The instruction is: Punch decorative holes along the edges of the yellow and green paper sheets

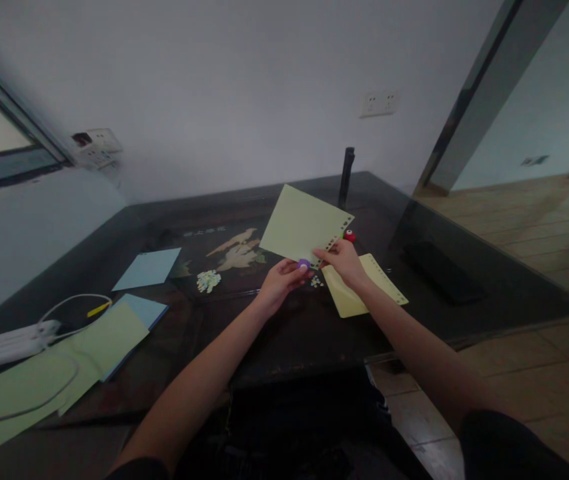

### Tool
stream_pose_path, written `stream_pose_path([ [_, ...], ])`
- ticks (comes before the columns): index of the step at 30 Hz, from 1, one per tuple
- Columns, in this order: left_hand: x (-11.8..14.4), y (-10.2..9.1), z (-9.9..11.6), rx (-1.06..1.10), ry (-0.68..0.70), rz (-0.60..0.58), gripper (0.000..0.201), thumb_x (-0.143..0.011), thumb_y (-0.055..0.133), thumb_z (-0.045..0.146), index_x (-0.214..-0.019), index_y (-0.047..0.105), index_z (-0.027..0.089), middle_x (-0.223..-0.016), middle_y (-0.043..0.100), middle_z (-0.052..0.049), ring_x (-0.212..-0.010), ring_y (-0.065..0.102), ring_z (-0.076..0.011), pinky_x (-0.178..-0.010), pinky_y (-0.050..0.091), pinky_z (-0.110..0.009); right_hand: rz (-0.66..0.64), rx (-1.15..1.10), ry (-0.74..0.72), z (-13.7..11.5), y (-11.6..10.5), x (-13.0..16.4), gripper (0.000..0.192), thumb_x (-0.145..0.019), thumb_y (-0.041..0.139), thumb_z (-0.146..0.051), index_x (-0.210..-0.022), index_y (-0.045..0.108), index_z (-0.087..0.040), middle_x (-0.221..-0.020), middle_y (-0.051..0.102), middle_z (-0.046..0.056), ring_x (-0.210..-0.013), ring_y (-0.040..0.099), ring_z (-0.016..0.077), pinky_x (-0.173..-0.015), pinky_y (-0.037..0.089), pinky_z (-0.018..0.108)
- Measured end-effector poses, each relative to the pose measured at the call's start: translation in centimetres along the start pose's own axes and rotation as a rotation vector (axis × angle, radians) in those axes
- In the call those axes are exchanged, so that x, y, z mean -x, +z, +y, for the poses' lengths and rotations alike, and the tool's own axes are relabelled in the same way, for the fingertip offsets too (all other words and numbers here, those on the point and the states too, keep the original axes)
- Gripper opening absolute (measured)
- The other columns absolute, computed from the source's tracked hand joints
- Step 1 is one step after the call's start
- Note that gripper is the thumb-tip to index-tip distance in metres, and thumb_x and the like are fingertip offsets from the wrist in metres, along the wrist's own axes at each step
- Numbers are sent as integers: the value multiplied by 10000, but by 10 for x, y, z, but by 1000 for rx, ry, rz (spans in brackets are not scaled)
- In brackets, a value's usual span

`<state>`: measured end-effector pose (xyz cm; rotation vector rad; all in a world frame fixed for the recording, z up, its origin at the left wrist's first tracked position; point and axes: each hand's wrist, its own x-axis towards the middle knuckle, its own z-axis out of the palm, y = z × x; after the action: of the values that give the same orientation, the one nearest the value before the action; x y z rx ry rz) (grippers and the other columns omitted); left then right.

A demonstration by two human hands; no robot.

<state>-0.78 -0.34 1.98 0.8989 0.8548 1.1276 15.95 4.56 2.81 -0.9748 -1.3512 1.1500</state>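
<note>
Table (289, 333): dark, glossy, rectangular; a pale inlaid picture is set into its middle, its details hard to make out in the dim light.

Green sheets (64, 367): thin matt paper, overlapped at the left edge of the table, cut off by the picture border; a white cable is draped across them.

Sheet (300, 223): pale green paper, roughly square, held tilted above the table's middle. Its right edge is lined with a row of small punched holes. It is pinched at the lower corner by the right hand (345, 261), thumb on top.

Yellow sheet (351, 293): flat on the table just under the right hand, partly hidden by hand and wrist; one long edge also perforated.

Blue sheets (148, 268): two, flat, left of the inlay; the nearer one is partly covered by green paper.

Power strip (4, 343): white plastic, oblong, at far left, partly cut off.

Left hand (280, 281): closed around the punch, at the sheet's lower corner.

Scraps (208, 281): small pale heap on the inlay; a few more lie below the sheet.

Punch (304, 265): small, purple, mostly hidden in the left hand.

Red punch (349, 235): small, rounded, largely hidden behind the sheet.
</note>
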Motion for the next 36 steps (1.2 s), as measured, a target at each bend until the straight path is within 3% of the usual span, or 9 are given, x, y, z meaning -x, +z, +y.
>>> stream_pose_path([
  [3, 1, 0, 1, -38, 5, 11, 367, -645, 804, 269, -943, 637, 133, -938, 689, -61, -753, 652, -119, -632, 447, -209, -49, 63, -27, -1, 0, 0, 357, -602, 752, -396, -825, 664, -132, -771, 706, 84, -581, 611, 162, -493, 499, 277],
  [8, 1, 1, 1, -3, 25, 0, 335, -640, 807, 255, -904, 654, 116, -839, 684, -45, -735, 631, -112, -711, 472, -242, -93, 267, -80, 0, -3, 1, 309, -665, 719, -399, -774, 680, -112, -677, 692, 76, -508, 569, 148, -487, 466, 273],
  [13, 0, -1, -1, -13, 11, 18, 297, -630, 814, 263, -828, 660, 105, -770, 680, -43, -683, 618, -106, -737, 481, -264, -100, 451, -145, 2, -3, 1, 224, -709, 693, -297, -829, 706, -109, -796, 725, 104, -684, 650, 212, -626, 506, 317],
  [19, -1, -1, -2, -21, 15, 51, 287, -615, 823, 257, -786, 650, 104, -712, 667, -32, -642, 603, -101, -730, 481, -270, -131, 396, -189, 1, -2, 1, 218, -711, 692, -230, -910, 704, -141, -925, 729, 93, -855, 670, 238, -803, 508, 371],
  [24, -2, -2, -2, -7, 20, 45, 323, -590, 832, 267, -821, 666, 114, -712, 667, -18, -622, 586, -87, -697, 475, -248, -165, 400, -134, 2, -4, 0, 178, -720, 678, -210, -877, 701, -130, -828, 729, 83, -728, 660, 216, -686, 521, 338],
  [36, -4, -3, -4, -22, 11, 53, 301, -585, 832, 288, -759, 667, 105, -717, 663, -23, -625, 575, -83, -671, 461, -233, -186, 420, -139, 0, -3, 2, 176, -727, 682, -226, -862, 703, -115, -799, 716, 87, -680, 640, 201, -645, 505, 318],
])
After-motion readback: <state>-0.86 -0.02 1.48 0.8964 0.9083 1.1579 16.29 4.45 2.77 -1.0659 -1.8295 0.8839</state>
